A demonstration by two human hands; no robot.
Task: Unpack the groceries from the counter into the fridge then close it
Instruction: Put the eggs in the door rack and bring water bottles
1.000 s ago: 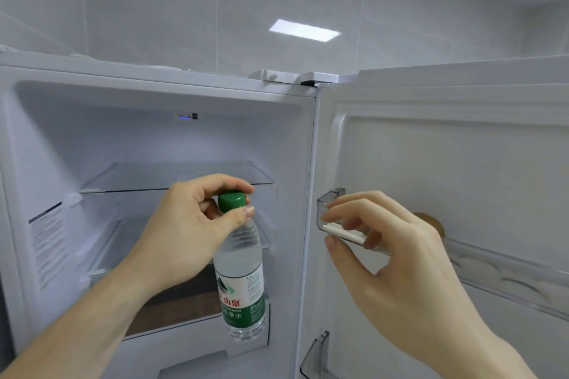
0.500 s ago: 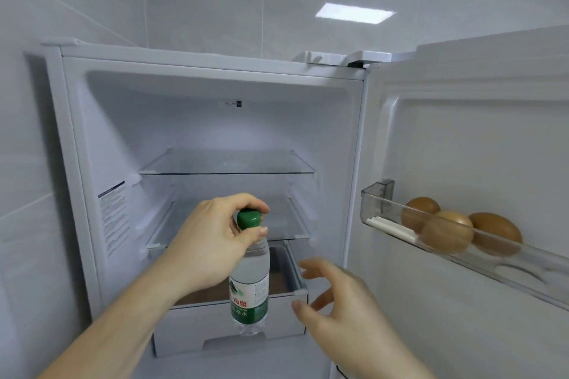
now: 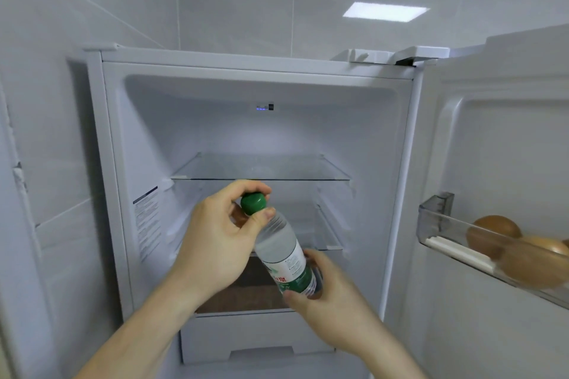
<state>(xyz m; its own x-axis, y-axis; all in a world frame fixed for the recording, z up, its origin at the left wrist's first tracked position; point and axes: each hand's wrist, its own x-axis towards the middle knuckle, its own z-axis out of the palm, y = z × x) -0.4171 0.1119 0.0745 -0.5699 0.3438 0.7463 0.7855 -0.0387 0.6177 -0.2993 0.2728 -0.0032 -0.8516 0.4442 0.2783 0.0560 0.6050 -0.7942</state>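
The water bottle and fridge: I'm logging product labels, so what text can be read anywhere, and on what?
Water bottle label: red and white characters, too blurred to read.
Sticker on the fridge's left inner wall: fine print, too small to read.
Control panel on the back wall: blue lights only, no legible text.

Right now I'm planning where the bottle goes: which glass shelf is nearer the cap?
The upper shelf: its front edge runs just above the cap pinched by the left hand. The lower shelf sits beside the bottle.
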